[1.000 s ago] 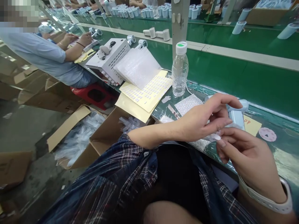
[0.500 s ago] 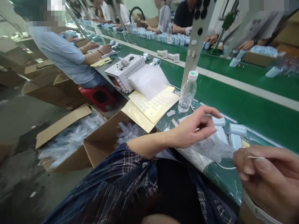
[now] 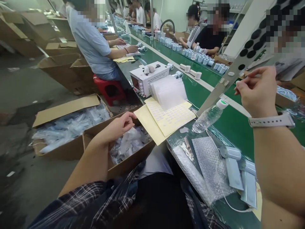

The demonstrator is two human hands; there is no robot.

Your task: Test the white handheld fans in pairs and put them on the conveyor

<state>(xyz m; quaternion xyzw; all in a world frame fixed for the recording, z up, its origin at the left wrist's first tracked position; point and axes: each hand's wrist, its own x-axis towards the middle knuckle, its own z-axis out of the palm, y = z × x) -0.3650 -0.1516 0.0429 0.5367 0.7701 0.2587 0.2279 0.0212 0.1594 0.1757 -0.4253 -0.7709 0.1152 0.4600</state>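
My left hand (image 3: 120, 125) reaches down, fingers curled, over an open cardboard box (image 3: 133, 160) beside my knee. The box holds several clear plastic-bagged parts (image 3: 130, 144); whether the hand grips one is hidden. My right hand (image 3: 258, 90), with a pale watch strap at the wrist, is raised high over the green bench. Its thumb and fingers pinch a tiny thin piece that is hard to make out. Below it on the bench lie a bubble-wrap bag (image 3: 209, 159) and white handheld devices (image 3: 234, 163).
A tilted water bottle (image 3: 207, 117), yellow sticker sheets (image 3: 171, 117), a stack of bubble bags (image 3: 169, 90) and a white machine (image 3: 149, 74) line the bench. A second open box (image 3: 66, 127) stands on the floor. A co-worker sits on a red stool (image 3: 109, 89); others work across the belt (image 3: 235, 125).
My left hand left the bench and dropped into the box at my left. My right hand rose from the bench edge with its pinch kept. The view tilted up and left.
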